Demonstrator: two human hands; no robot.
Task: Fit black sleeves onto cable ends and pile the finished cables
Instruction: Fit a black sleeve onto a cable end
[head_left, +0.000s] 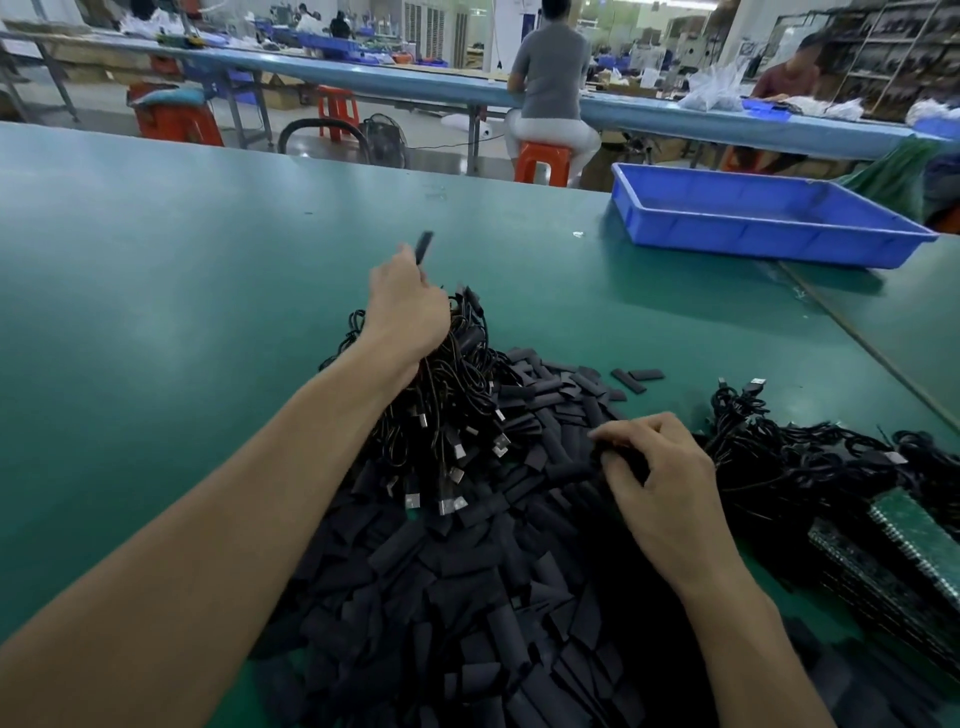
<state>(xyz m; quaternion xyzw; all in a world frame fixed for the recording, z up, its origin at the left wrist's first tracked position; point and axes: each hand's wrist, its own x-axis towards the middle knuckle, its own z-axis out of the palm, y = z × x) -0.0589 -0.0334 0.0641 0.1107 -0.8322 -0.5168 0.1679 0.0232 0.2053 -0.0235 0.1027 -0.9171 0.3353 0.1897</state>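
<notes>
- The sleeve heap (467, 597), a broad spread of short flat black sleeves, lies on the green worktop (156, 260) and fills the near middle of the view.
- The left hand (408, 306) reaches past the far edge of the sleeve heap. Its grip is closed: thumb and fingers pinch a sleeved cable end (425, 243), which sticks up above the knuckles and is blurred.
- Below that wrist, a cable bundle (457, 410) rests on the far part of the sleeve heap. Its black cords are tangled and its bare metal plugs point toward the viewer. I cannot tell whether the left hand holds this bundle too.
- The right hand (660, 483) sits on the right side of the sleeve heap. Its fingers are curled, and its grip is closed on a single sleeve (597, 470) pinched at the fingertips.
- A few loose sleeves (636, 375) lie just beyond the heap's far right edge.
- Right of the sleeve heap lies a second cable pile (810, 457), with one metal plug showing at its far end.
- Stacked green boards (914, 545) stand to the right of the sleeve heap, nearer the viewer, touching that cable pile.
- A blue tray (753, 228) sits well beyond the sleeve heap, to the far right.
- Far behind the sleeve heap, a person in a grey top (553, 67) sits on an orange stool (543, 158) at another long bench.
</notes>
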